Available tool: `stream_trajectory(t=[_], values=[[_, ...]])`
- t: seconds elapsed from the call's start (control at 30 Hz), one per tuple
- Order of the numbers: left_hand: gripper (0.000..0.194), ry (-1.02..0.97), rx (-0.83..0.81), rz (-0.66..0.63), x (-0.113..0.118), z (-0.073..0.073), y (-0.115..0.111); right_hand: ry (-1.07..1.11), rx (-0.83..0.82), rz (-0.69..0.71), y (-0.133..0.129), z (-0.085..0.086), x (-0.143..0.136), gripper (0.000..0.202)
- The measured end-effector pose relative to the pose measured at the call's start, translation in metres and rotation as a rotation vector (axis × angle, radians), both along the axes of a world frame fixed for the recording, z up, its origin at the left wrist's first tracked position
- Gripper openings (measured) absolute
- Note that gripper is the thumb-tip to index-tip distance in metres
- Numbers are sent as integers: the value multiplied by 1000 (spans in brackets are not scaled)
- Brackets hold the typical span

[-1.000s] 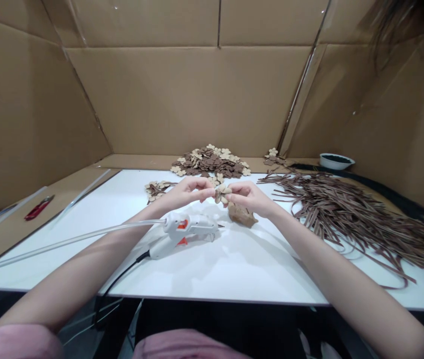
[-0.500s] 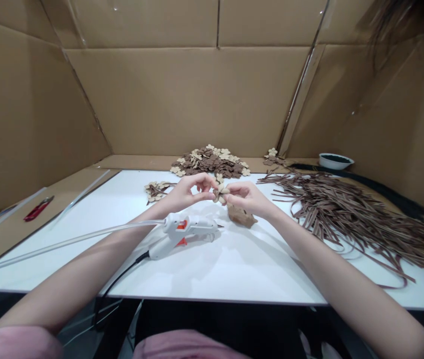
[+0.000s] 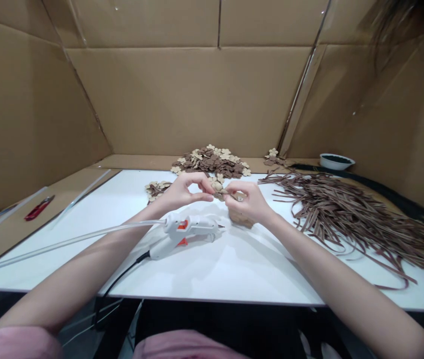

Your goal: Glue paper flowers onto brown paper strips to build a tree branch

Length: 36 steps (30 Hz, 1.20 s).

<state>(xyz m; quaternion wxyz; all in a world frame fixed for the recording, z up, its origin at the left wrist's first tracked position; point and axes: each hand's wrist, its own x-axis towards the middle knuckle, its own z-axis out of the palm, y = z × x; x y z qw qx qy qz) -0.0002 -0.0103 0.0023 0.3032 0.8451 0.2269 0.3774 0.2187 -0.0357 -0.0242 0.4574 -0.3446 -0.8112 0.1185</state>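
Observation:
Between my two hands, above the middle of the table, is a small beige flower-shaped piece (image 3: 218,195), partly covered by fingers. My left hand (image 3: 193,188) pinches its left side between thumb and fingertips. On the other side my right hand (image 3: 247,198) is closed on it too, fingers curled. Beneath the right hand sits a brown lump (image 3: 240,218), partly hidden. A white glue gun (image 3: 191,227) with an orange trigger lies just in front of the hands, its nozzle pointing right and a long clear glue stick in its back.
A heap of brown and cream flower cut-outs (image 3: 212,163) lies at the back, with a smaller group (image 3: 156,190) at left. Brown strips (image 3: 350,214) spread over the right side. Behind them stands a white bowl (image 3: 336,161). A red cutter knife (image 3: 39,208) lies far left.
The flower piece has tilted between my hands and now shows more edge-on. My right hand has turned, its fingers curling more tightly. My left hand has barely moved.

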Motion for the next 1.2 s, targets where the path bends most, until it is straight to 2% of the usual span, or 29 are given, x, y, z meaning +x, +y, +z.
stream_trajectory(t=[0.4, 0.63, 0.73, 1.0, 1.2], values=[[19, -31, 4, 127, 9, -6, 1, -66, 161, -22, -1, 0, -4, 17], [18, 21, -23, 96, 10, -6, 0, -69, 177, -25, -2, -1, -6, 21], [18, 33, -22, 69, 10, -7, 0, -34, 134, -29, -2, -1, -7, 20], [17, 73, 56, 0, 8, -4, 0, 58, -107, -69, -6, 1, -12, 19], [14, 108, 39, -17, 4, 0, -1, 184, -202, -170, 4, 0, 3, 24]])
